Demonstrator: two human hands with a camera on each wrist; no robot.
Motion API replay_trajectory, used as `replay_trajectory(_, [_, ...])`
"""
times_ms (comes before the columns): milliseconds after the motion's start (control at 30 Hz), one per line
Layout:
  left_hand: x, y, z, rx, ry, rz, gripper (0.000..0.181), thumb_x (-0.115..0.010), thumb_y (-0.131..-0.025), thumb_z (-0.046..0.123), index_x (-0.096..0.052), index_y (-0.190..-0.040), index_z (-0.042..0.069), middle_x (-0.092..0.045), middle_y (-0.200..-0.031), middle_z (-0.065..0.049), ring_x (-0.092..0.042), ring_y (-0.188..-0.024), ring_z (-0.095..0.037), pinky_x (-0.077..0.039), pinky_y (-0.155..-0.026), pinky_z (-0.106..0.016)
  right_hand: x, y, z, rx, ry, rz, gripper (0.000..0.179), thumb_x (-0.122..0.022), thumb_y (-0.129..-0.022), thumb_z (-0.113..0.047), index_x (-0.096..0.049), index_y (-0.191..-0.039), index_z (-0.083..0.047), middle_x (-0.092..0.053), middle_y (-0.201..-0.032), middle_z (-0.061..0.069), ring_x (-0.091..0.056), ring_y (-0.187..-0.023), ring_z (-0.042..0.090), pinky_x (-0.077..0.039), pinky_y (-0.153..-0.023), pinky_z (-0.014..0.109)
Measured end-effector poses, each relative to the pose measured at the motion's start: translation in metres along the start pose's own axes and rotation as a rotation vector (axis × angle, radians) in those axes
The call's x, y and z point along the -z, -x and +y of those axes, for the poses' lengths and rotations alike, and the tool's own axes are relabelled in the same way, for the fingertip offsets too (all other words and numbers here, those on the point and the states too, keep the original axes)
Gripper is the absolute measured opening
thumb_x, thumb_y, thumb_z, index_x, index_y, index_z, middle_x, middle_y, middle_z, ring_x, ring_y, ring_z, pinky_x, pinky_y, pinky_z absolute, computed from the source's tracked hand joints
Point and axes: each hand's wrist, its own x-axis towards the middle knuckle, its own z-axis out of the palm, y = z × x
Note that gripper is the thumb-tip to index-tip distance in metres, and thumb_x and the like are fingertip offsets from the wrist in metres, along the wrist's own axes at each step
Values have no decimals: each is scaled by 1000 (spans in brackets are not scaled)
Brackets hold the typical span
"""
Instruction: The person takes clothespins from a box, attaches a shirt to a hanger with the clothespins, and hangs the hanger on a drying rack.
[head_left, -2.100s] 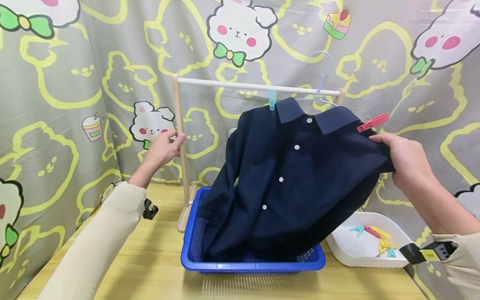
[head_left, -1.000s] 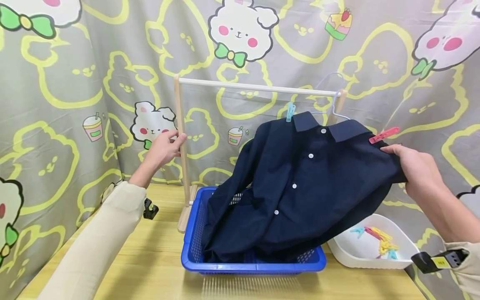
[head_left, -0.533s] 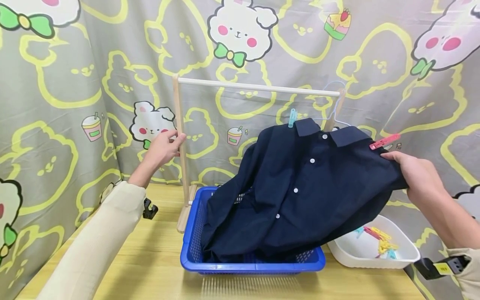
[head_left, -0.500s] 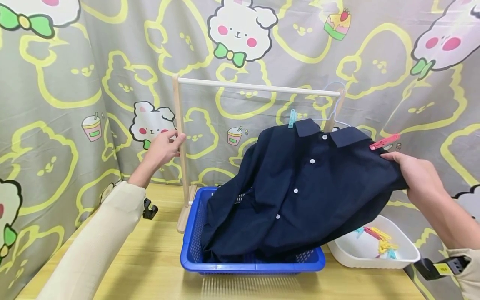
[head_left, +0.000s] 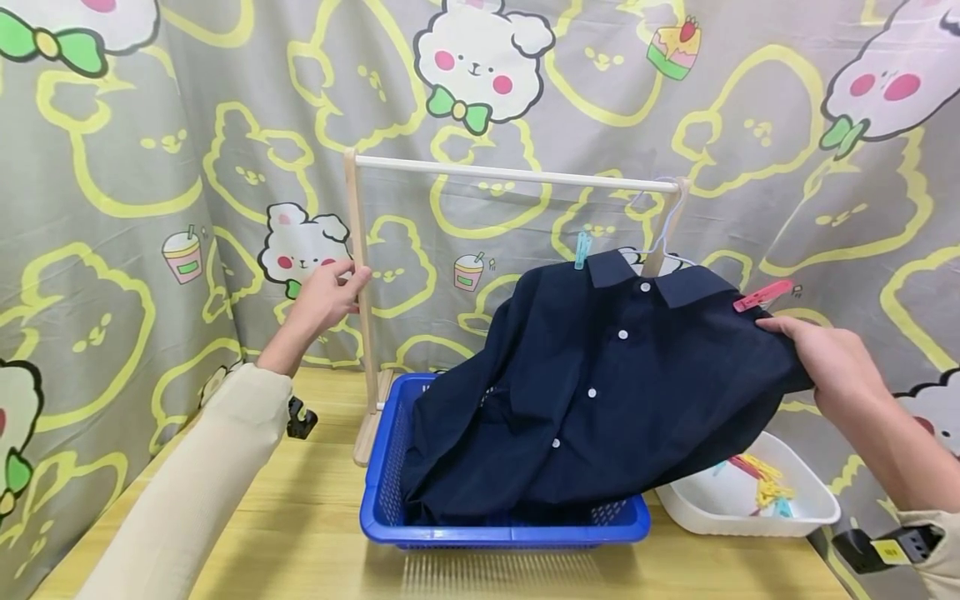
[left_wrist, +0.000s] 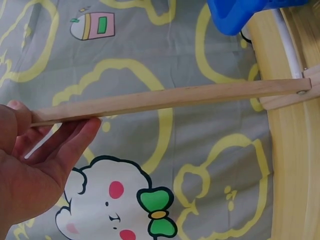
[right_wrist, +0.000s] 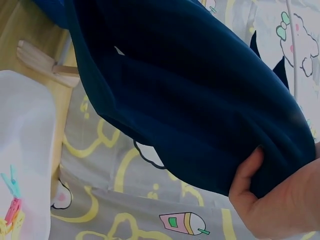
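Observation:
My left hand [head_left: 326, 298] holds the wooden upright [head_left: 360, 225] of a small clothes rack, thumb on one side and fingers on the other in the left wrist view. My right hand [head_left: 836, 358] grips a dark navy shirt [head_left: 637, 392] at its shoulder, the thumb showing on the cloth in the right wrist view. The shirt is on a pale blue hanger [head_left: 664, 233], whose hook overlaps the right end of the white rail [head_left: 487, 171]. A teal clothespin [head_left: 582, 250] and a pink clothespin [head_left: 765, 296] sit at the shirt's shoulders. Its lower part lies in the blue basket [head_left: 506, 533].
A white tray [head_left: 750, 523] with several pink, yellow and teal clothespins [head_left: 768, 483] stands to the right of the basket, near the table's right edge. The rack's wooden foot [head_left: 371, 433] is beside the basket. A patterned curtain [head_left: 262, 83] hangs close behind and at the left.
My right hand has moved right and lowered the shirt; the hanger's hook has dropped from above the rail to the rail's level at its right end. My left hand stays on the upright.

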Motion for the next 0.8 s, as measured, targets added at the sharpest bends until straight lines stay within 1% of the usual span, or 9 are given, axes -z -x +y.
replay_trajectory(100, [0,-1,-1,-2,-4,-4,47,-45,-106,47,-57,-119,4,-61,-121,-24,-71,-106,-41,-57,-89,-48,-1,2,2,22,11,-10,89,-46,-98,-59,-23,-157,4,-21,-158,36,-32,-125,53,-33,-107,72])
replay_trajectory(300, [1,0,0,-5,1,-15,55,-44,-105,52,-57,-123,2,-61,-121,-25,-70,-107,-42,-57,-90,-48,-3,1,4,30,-6,-8,87,-48,-98,-57,-23,-157,3,-19,-159,35,-30,-128,53,-33,-107,73])
replay_trajectory(500, [0,0,-1,-7,3,-4,57,-44,-104,54,-57,-125,2,-60,-122,-23,-69,-109,-41,-56,-91,-49,-4,1,6,36,54,6,89,-46,-98,-58,-25,-155,7,-24,-155,37,-34,-123,54,-36,-104,72])
replay_trajectory(633, [-2,-1,-2,-19,23,20,49,-46,-106,47,-58,-122,3,-61,-119,-23,-70,-106,-41,-58,-88,-47,-4,2,7,44,97,10,87,-44,-99,-58,-27,-154,7,-26,-154,38,-35,-123,55,-37,-102,73])
replay_trajectory(733, [-5,0,-3,-35,22,66,44,-47,-106,43,-60,-117,2,-64,-111,-24,-72,-99,-40,-60,-83,-45,-5,2,6,44,104,10,87,-44,-99,-59,-28,-154,6,-26,-154,38,-35,-125,55,-38,-101,73])
replay_trajectory(800, [-7,1,-3,-43,12,99,44,-47,-107,43,-61,-115,2,-66,-104,-23,-73,-94,-39,-60,-77,-40,-5,3,6,47,115,10,86,-43,-99,-59,-28,-154,6,-27,-154,38,-35,-125,55,-38,-100,74])
